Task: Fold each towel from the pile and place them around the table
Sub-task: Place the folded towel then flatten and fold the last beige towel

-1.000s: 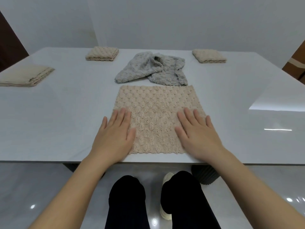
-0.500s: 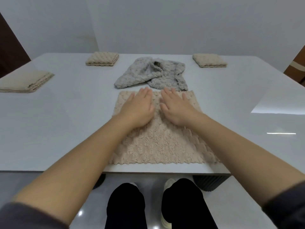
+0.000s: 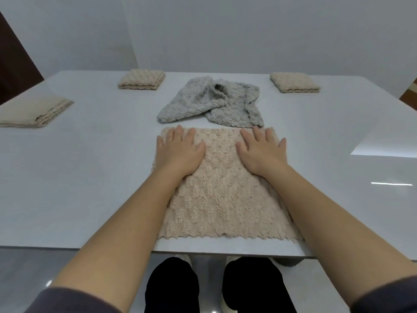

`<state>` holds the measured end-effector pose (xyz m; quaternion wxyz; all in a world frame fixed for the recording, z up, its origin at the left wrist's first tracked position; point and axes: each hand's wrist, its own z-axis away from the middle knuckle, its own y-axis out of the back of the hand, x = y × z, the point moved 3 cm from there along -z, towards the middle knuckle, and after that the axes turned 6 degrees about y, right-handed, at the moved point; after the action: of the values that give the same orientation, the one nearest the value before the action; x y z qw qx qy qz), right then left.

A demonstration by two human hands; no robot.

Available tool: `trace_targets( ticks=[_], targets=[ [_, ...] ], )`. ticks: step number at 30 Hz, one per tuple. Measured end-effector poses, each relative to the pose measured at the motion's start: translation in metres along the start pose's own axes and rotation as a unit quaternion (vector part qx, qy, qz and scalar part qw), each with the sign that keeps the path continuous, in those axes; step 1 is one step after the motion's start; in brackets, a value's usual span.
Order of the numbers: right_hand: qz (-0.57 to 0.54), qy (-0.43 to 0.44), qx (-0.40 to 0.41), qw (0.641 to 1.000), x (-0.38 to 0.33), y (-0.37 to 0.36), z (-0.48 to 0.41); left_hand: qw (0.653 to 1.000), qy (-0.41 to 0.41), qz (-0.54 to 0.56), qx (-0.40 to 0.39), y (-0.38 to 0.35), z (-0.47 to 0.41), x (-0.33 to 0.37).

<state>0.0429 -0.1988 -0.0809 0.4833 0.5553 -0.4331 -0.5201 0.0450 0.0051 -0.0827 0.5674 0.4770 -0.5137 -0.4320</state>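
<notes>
The beige towel (image 3: 222, 193) is pressed flat on the white table (image 3: 90, 177) by the left hand (image 3: 179, 152) and the right hand (image 3: 261, 152). The fingers are kept straight and nothing is gripped. A crumpled gray towel (image 3: 212, 102) is seen just behind.

Spread towel (image 3: 225, 195) at the near edge: beige, with a raised shell-scale pattern and a zigzag hem.
Crumpled towel (image 3: 209, 102) beyond it: light grey, same scale relief, scalloped border.
Far-left folded towel (image 3: 141, 79) and far-right folded towel (image 3: 294, 82): pale beige, bumpy scale pattern.
Left-edge folded towel (image 3: 31, 111): pale beige, top looks plainer, wavy layered edge.
Table (image 3: 90, 166): glossy greyish white, unpatterned, with bright reflections on the right side.
Wall (image 3: 248, 30): plain off-white.
Panel (image 3: 15, 62) at upper left: dark brown.
Clothing — trousers (image 3: 171, 285) black, sleeve (image 3: 74, 301) dark grey, shoe (image 3: 226, 304) cream.
</notes>
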Motion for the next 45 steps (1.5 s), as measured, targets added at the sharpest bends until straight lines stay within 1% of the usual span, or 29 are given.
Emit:
trace_targets(
  ticks=[3,6,8,9,10,11,12,14,15,17,20,22,24,26,28,32,35,37,39,42,45],
  targets=[
    [0.006,-0.036,0.001,0.999,0.006,-0.001,0.001,0.999,0.043,-0.002,0.006,0.003,-0.004,-0.013],
    [0.011,-0.043,0.008,0.999,0.005,-0.002,0.002,0.995,0.098,-0.008,0.014,0.003,-0.006,-0.025],
    [0.010,-0.042,0.012,0.999,0.004,-0.002,0.003,0.991,0.123,-0.033,0.037,0.007,-0.002,-0.031],
    [0.010,-0.042,0.013,0.999,0.003,-0.002,0.003,0.991,0.111,-0.045,0.061,0.011,0.002,-0.031],
    [0.011,-0.042,0.015,0.999,0.003,-0.002,0.003,0.992,0.074,-0.050,0.091,0.015,0.009,-0.029],
    [0.011,-0.041,0.016,0.999,0.003,-0.002,0.003,0.992,0.019,-0.042,0.114,0.019,0.019,-0.024],
    [0.011,-0.041,0.017,0.999,0.003,-0.002,0.003,0.992,-0.043,-0.025,0.119,0.021,0.031,-0.019],
    [0.012,-0.044,0.018,0.999,0.003,-0.002,0.004,0.986,-0.146,0.018,0.082,0.019,0.061,-0.015],
    [0.013,-0.048,0.018,0.999,0.003,-0.002,0.005,0.981,-0.183,0.036,0.055,0.016,0.076,-0.016],
    [0.011,-0.055,0.016,0.998,0.003,-0.001,0.007,0.975,-0.219,0.050,0.004,0.013,0.102,-0.026],
    [0.008,-0.054,0.010,0.998,0.002,0.001,0.008,0.976,-0.212,0.030,-0.033,0.009,0.120,-0.048],
    [0.001,-0.049,0.008,0.999,0.001,0.002,0.009,0.979,-0.199,0.024,-0.035,0.008,0.128,-0.056],
    [-0.002,-0.035,0.027,0.999,-0.001,0.006,0.012,0.981,-0.188,0.029,-0.034,0.006,0.132,-0.059],
    [-0.010,-0.003,0.056,0.998,-0.007,0.013,0.024,0.981,-0.185,0.037,-0.034,0.005,0.133,-0.060],
    [-0.032,0.056,0.062,0.996,-0.017,0.019,0.046,0.981,-0.186,0.039,-0.029,0.004,0.133,-0.060],
    [-0.055,0.162,0.011,0.985,-0.028,0.018,0.101,0.976,-0.194,0.094,0.003,0.007,0.135,-0.062],
    [-0.038,0.182,-0.029,0.982,-0.020,0.010,0.127,0.965,-0.231,0.122,0.002,0.009,0.141,-0.063],
    [-0.018,0.189,-0.052,0.981,-0.013,0.006,0.138,0.966,-0.238,0.094,-0.024,0.007,0.147,-0.064],
    [-0.006,0.199,-0.059,0.978,-0.006,0.005,0.146,0.969,-0.241,0.048,-0.036,0.006,0.153,-0.066],
    [0.012,0.209,-0.056,0.976,0.005,0.004,0.159,0.968,-0.250,0.001,-0.030,0.008,0.164,-0.067],
    [0.028,0.225,-0.058,0.972,0.014,0.004,0.174,0.964,-0.262,-0.023,-0.022,0.008,0.175,-0.071]
  ],
)
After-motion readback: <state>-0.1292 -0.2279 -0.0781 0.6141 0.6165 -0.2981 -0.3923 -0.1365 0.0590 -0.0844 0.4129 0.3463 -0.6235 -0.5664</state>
